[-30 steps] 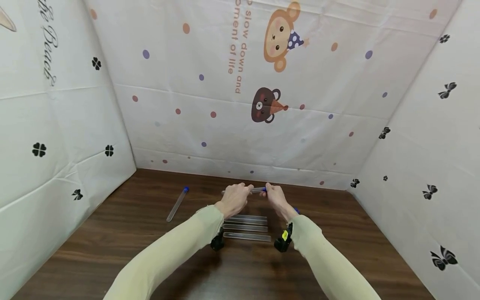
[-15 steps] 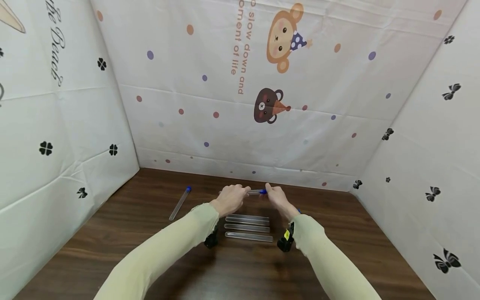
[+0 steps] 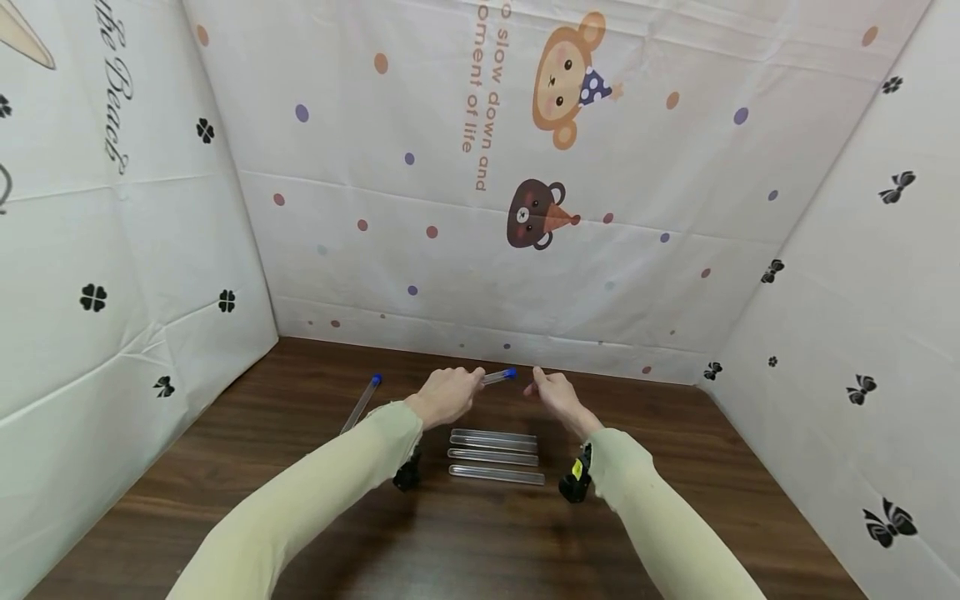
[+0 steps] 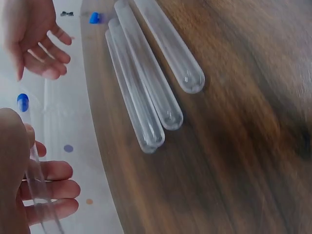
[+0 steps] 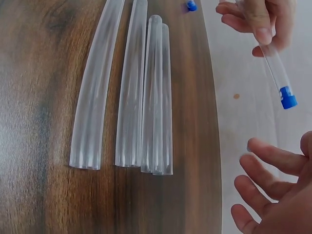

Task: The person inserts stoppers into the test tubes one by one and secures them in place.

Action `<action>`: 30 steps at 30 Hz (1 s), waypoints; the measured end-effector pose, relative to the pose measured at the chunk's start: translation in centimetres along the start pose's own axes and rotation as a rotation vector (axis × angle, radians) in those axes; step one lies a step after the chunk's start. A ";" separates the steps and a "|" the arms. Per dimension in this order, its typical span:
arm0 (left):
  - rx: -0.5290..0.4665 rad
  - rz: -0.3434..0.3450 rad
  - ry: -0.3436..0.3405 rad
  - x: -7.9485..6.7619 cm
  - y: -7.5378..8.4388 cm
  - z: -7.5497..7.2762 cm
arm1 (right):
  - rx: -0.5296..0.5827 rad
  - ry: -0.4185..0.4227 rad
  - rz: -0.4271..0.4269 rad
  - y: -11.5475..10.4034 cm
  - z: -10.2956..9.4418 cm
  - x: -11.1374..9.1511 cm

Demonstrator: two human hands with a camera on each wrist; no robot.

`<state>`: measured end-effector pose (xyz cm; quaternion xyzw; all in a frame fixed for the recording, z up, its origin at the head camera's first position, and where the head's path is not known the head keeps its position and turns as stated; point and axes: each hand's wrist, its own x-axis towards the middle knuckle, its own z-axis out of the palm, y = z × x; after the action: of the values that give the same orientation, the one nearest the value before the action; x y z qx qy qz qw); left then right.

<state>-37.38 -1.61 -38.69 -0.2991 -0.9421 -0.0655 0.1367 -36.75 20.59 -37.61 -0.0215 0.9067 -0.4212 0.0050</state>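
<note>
My left hand pinches a clear test tube above the far part of the table. A blue cap sits in the tube's mouth, pointing toward the right hand. My right hand is just right of that cap, apart from it, fingers loosely spread and holding nothing. In the left wrist view the left thumb lies over the held tube, with the other fingers behind it. Below the hands, several uncapped test tubes lie side by side on the table.
Another capped test tube lies at the table's left, partly behind the left sleeve. A loose blue cap rests on the table toward the right. Printed white sheets stand round the dark wooden table at back and sides.
The right fingers have let go of the blue cap and come away from it. My left hand has moved left with the capped test tube, whose capped end now tilts up slightly.
</note>
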 end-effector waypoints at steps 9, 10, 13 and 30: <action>0.016 -0.039 -0.017 -0.5 -2.1 -0.6 | -0.072 0.013 -0.003 1.0 -1.6 0.3; 0.007 -0.046 -0.016 -0.6 -2.3 -0.7 | -0.080 0.016 -0.003 1.1 -1.8 0.2; -0.001 -0.076 -0.042 -0.8 -3.0 -1.1 | -0.114 0.017 -0.001 1.4 -2.3 0.2; -0.004 -0.241 -0.143 -2.3 -6.7 -1.7 | -0.317 -0.029 -0.001 2.6 -4.5 -0.4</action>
<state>-39.08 -8.62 -38.03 -0.1878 -0.9784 -0.0617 0.0599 -36.55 25.74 -36.68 -0.0285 0.9616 -0.2724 0.0147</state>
